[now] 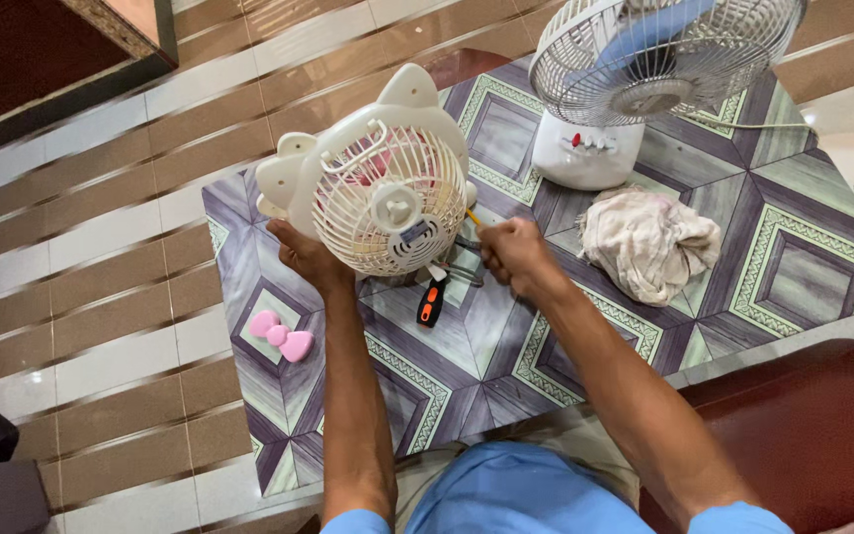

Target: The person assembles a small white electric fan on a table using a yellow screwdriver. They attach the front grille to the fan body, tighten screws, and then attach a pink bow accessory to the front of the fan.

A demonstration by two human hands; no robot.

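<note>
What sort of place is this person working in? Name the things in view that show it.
Probably a home, used as a small repair spot: a striped tiled floor, a low patterned table, and two fans, a cream small fan and a white desk fan.

The small cream fan (383, 183) hides the left hand's (306, 255) fingers and the working end of the yellow-handled tool (471, 218) gripped by the right hand (514, 252). Beneath the fan, the pliers (462, 269) show only in part. At the mat's (506, 346) far edge, the bigger white fan (635, 74) is cut off by the picture's top edge, its blades blurred behind the grille.
</note>
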